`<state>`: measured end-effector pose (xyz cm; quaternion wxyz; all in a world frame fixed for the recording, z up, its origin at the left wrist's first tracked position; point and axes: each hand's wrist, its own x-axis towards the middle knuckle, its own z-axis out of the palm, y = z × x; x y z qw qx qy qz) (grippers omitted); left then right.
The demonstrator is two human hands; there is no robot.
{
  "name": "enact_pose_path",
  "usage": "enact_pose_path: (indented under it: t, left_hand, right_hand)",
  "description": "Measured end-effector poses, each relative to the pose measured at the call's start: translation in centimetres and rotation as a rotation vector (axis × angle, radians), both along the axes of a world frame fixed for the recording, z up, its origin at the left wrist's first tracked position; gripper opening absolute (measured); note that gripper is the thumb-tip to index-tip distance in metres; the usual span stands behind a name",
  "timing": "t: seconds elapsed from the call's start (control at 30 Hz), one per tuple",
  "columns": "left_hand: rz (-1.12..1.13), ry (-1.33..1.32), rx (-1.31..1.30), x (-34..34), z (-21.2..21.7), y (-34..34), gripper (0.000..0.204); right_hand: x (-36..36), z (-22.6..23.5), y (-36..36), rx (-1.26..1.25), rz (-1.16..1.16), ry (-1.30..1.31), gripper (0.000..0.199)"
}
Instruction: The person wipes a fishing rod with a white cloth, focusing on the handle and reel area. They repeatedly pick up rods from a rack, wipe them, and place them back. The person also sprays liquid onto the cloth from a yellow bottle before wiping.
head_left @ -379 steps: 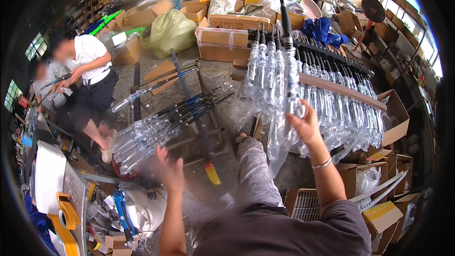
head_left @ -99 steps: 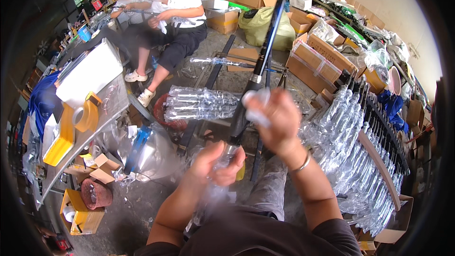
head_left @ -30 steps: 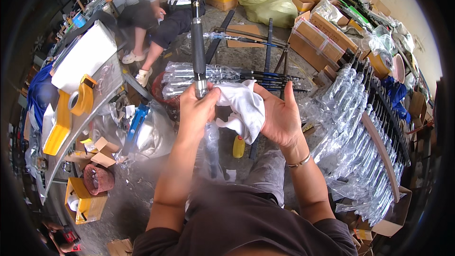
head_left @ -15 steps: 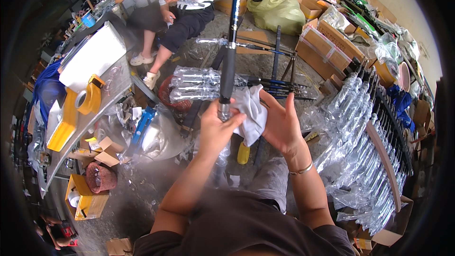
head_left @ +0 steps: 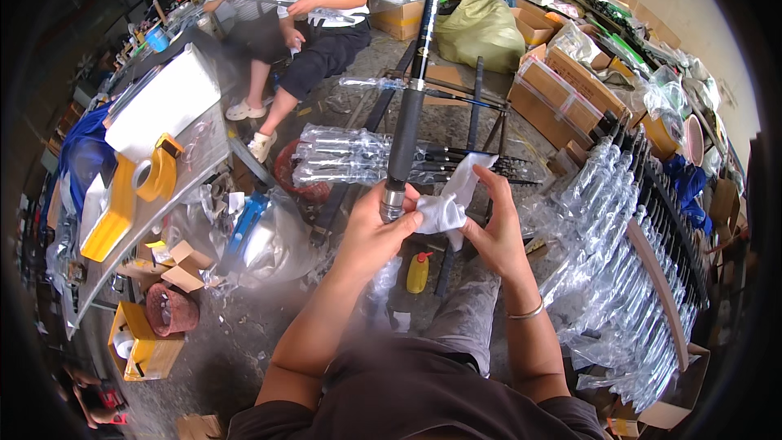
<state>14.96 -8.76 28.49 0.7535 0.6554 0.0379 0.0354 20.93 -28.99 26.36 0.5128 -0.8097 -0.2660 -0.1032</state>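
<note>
Head view, centre: my left hand (head_left: 376,232) wrapped tight round black rod (head_left: 410,110) near silver collar, rod rising upright away from me. My right hand (head_left: 497,232) pinches white cloth (head_left: 453,200) between thumb and fingers, cloth touching rod base. Step, as I judge: wiping rod butt. Next move calls for steady left hold, cloth drawn along shaft. Behind: bagged rods (head_left: 350,155) on rack.

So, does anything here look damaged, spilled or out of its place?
Nothing looks damaged or spilled. The left hand grips the dark rod near its metal end, and the right hand holds a white cloth against it. Only the small yellow bottle lies loose on the floor.
</note>
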Motion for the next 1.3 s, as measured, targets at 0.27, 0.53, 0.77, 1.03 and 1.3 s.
enact_pose_path:
  t: [0.27, 0.53, 0.77, 1.03, 1.3]
  left_hand:
    - [-0.114, 0.038, -0.011, -0.8, 1.3, -0.1, 0.027]
    - [-0.24, -0.096, 0.083, -0.8, 0.5, 0.4, 0.025]
    - [-0.12, -0.137, 0.106, -0.5, -2.3, 0.0, 0.033]
    - [-0.065, -0.177, 0.133, 0.0, -2.2, 0.5, 0.029]
    - [-0.086, -0.095, 0.085, 0.0, -2.4, -0.1, 0.027]
  right_hand:
    - [1.0, 3.3, -3.8, -0.014, 0.407, 0.202, 0.075]
    - [-0.7, 2.2, 0.6, 0.194, 0.588, 0.455, 0.031]
    - [-1.4, 4.5, 2.0, -0.036, 0.235, 0.178, 0.021]
    - [-0.2, 3.0, -0.2, -0.062, 0.499, 0.306, 0.022]
    - [-0.2, 2.6, 2.2, 0.863, 0.446, 0.61, 0.024]
